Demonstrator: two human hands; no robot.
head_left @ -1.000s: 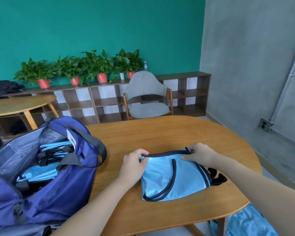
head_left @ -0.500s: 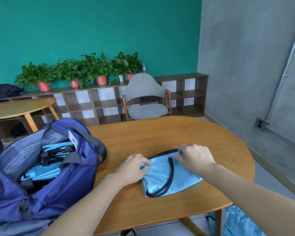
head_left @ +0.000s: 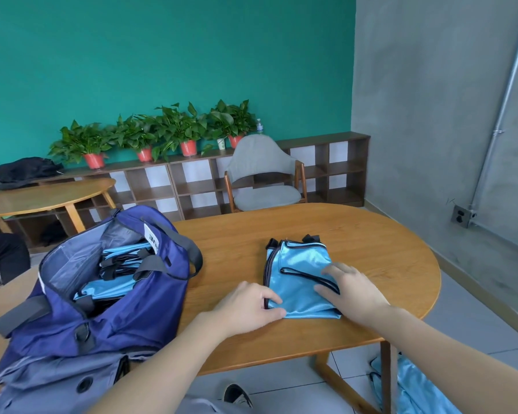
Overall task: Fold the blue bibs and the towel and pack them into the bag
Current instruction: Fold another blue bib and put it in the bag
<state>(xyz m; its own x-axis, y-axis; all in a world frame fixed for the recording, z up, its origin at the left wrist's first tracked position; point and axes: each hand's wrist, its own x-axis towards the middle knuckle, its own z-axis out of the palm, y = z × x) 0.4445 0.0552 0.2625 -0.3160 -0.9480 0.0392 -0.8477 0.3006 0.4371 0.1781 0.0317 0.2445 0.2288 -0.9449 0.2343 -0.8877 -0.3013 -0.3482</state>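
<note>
A folded blue bib (head_left: 299, 279) lay flat on the wooden worktop (head_left: 386, 264), just right of the open navy bag (head_left: 81, 312), which already held more folded bibs (head_left: 117, 273). The left hand (head_left: 248, 306) pinched the bib's near left corner in its grip, while the right hand (head_left: 353, 291) pressed down on the right side with loosely spread fingers, holding nothing
</note>
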